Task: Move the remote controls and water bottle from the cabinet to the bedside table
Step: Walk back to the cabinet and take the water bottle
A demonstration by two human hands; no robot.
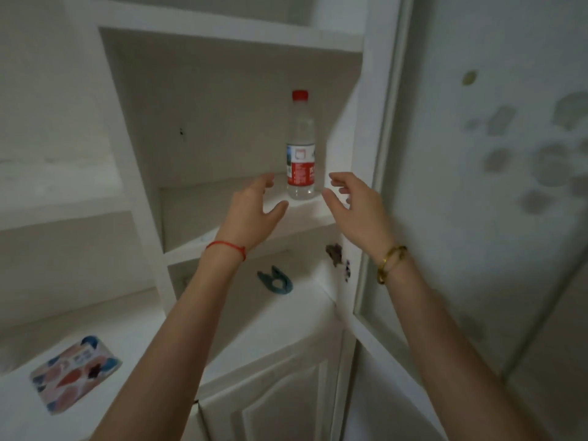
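A clear water bottle (300,148) with a red cap and a red-and-white label stands upright on a shelf (222,230) of the white cabinet, near the shelf's right wall. My left hand (254,208) is raised just left of the bottle's base, fingers spread, not touching it. My right hand (353,205) hovers just right of the bottle, fingers apart, also clear of it. Both hands hold nothing. No remote controls are in view.
A glass-paned cabinet door (477,186) stands open at the right. On the ledge below the shelf lies a blue clip (275,280). A patterned pack (74,372) rests on the white counter at lower left. Closed lower cabinet doors (280,402) are beneath.
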